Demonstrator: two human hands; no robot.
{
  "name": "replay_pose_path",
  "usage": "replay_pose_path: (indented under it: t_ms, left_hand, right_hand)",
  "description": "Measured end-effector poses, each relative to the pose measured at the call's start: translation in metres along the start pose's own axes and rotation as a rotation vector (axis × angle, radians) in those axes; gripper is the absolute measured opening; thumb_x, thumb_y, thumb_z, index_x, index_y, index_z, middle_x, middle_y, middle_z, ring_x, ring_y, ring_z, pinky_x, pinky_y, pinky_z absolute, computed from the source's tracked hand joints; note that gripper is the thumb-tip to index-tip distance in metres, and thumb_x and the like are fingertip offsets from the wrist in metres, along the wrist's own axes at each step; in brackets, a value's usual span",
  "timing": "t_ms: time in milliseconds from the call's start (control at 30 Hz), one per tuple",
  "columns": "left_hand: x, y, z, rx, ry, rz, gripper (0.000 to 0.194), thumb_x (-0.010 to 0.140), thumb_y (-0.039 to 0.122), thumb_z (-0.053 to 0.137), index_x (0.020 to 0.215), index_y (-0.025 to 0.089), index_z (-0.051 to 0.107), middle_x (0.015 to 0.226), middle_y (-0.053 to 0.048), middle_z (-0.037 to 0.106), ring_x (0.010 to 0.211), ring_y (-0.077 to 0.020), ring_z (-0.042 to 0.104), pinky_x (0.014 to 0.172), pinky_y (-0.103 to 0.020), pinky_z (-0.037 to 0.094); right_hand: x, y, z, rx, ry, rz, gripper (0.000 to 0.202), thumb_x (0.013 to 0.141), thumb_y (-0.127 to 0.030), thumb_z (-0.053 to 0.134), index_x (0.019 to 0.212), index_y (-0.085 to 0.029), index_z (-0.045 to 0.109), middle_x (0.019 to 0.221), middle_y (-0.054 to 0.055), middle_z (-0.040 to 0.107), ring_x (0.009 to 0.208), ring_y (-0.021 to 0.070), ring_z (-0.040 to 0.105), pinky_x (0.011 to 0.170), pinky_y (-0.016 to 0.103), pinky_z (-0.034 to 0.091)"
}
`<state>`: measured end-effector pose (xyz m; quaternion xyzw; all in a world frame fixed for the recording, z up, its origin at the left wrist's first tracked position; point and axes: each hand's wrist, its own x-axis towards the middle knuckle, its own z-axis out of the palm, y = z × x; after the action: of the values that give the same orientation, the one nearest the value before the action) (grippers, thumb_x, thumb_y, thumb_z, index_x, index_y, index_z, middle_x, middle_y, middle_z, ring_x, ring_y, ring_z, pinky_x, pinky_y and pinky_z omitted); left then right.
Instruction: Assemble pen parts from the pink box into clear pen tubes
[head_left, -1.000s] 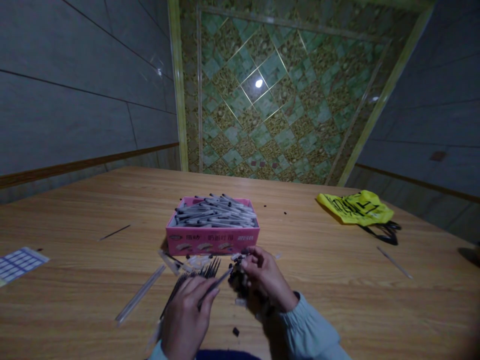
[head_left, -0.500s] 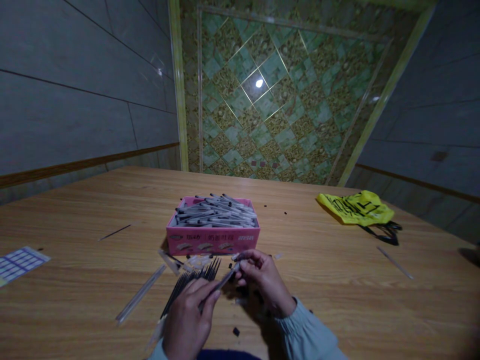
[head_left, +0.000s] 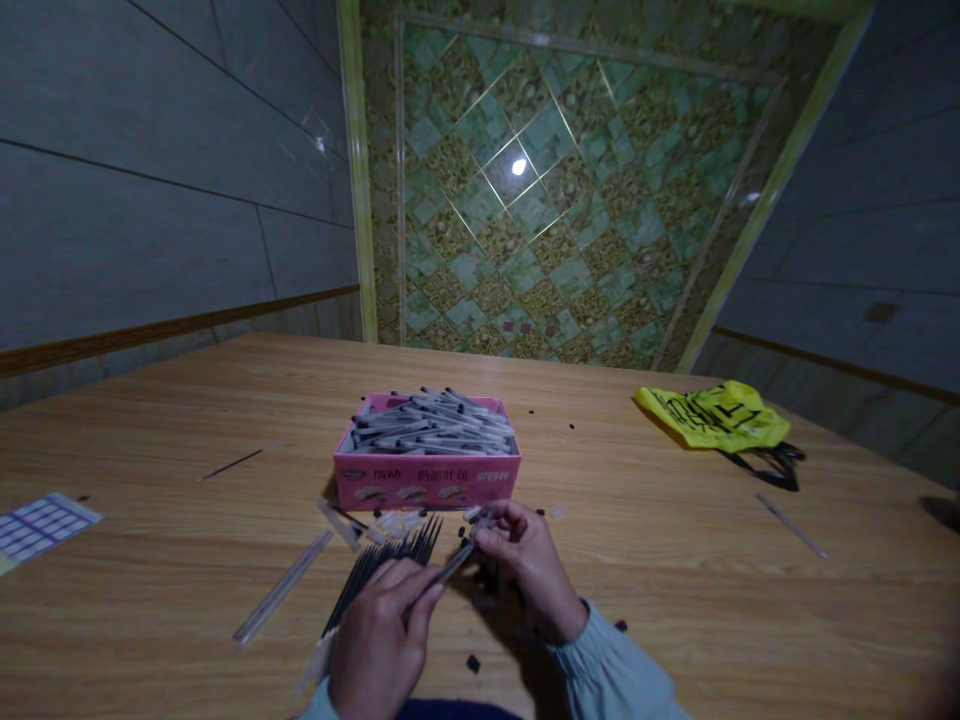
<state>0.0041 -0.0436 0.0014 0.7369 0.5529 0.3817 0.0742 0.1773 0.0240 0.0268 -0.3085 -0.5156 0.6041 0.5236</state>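
Between my two hands a slim pen (head_left: 456, 564) is held at a slant above the table. My left hand (head_left: 386, 630) is closed round its lower end. The fingers of my right hand (head_left: 529, 560) pinch its upper end; a small clear piece seems to be there, too blurred to name. Beside my left hand lies a fan of dark pen refills (head_left: 367, 570), partly hidden by that hand. Just beyond the hands stands a pink box (head_left: 427, 485) heaped with clear pens (head_left: 435, 425) that have black ends.
Clear tubes (head_left: 283, 588) lie left of the refills. Small clear pieces (head_left: 397, 522) and black bits (head_left: 472, 663) are scattered around the hands. A yellow bag (head_left: 712, 418) and a single pen-like stick (head_left: 791, 525) are at right. A gridded sheet (head_left: 45, 525) and a thin refill (head_left: 231, 464) lie left.
My right hand has shifted very slightly at the pen's upper end, its fingers drawn a little closer together. The pen stays in both hands; the things on the table have not moved.
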Motion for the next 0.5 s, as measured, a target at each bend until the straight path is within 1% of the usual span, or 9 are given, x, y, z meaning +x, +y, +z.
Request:
replay_pose_path:
  t_ms: [33,100,233,300,400,500]
  left_hand:
    - [0.0,-0.001,0.0,-0.002,0.001,-0.004,0.028,0.085,0.027,0.048,0.105,0.026,0.067,0.084,-0.005,0.067,0.082,-0.0195,0.061,0.071,-0.03,0.05]
    - [0.0,-0.002,0.001,-0.004,0.015,-0.009,0.027,0.085,0.026,0.048,0.103,0.026,0.068,0.084,-0.006,0.067,0.083,-0.0197,0.061,0.071,-0.03,0.05]
    - [0.0,-0.004,0.001,-0.002,0.056,-0.013,0.025,0.084,0.027,0.049,0.099,0.025,0.069,0.085,-0.006,0.068,0.083,-0.0202,0.062,0.072,-0.03,0.05]
    - [0.0,-0.004,0.001,-0.001,0.065,-0.016,0.024,0.084,0.027,0.05,0.098,0.026,0.069,0.085,-0.006,0.068,0.084,-0.0205,0.062,0.072,-0.03,0.05]
    - [0.0,-0.003,0.001,0.006,0.062,-0.019,0.024,0.083,0.027,0.05,0.098,0.026,0.069,0.084,-0.005,0.068,0.083,-0.0207,0.062,0.072,-0.031,0.05]
    - [0.0,-0.002,0.0,0.014,0.06,-0.008,0.024,0.083,0.027,0.05,0.098,0.026,0.069,0.083,-0.005,0.068,0.082,-0.0208,0.062,0.07,-0.031,0.05]
  right_hand:
    - [0.0,-0.001,-0.001,-0.002,-0.003,0.003,0.032,0.063,-0.033,0.077,0.084,-0.015,0.062,0.072,0.001,0.061,0.062,0.0123,0.057,0.058,0.024,0.047]
    - [0.001,-0.005,-0.004,-0.026,-0.027,0.008,0.031,0.067,-0.036,0.074,0.089,-0.016,0.064,0.073,0.002,0.062,0.064,0.0135,0.058,0.058,0.025,0.048]
    - [0.004,-0.008,-0.012,-0.19,-0.124,0.009,0.031,0.073,-0.04,0.067,0.095,-0.017,0.068,0.082,0.003,0.063,0.062,0.012,0.055,0.054,0.023,0.046]
    - [0.005,-0.009,-0.014,-0.279,-0.122,-0.037,0.03,0.072,-0.036,0.069,0.095,-0.017,0.068,0.083,0.003,0.064,0.066,0.0129,0.056,0.058,0.024,0.046]
    - [0.004,-0.011,-0.014,-0.403,-0.09,-0.113,0.024,0.068,-0.029,0.072,0.088,-0.017,0.068,0.08,0.003,0.066,0.073,0.0155,0.058,0.067,0.025,0.046]
    - [0.003,-0.014,-0.013,-0.522,-0.109,-0.171,0.018,0.072,-0.028,0.069,0.086,-0.017,0.069,0.081,0.004,0.067,0.076,0.0167,0.059,0.069,0.026,0.046]
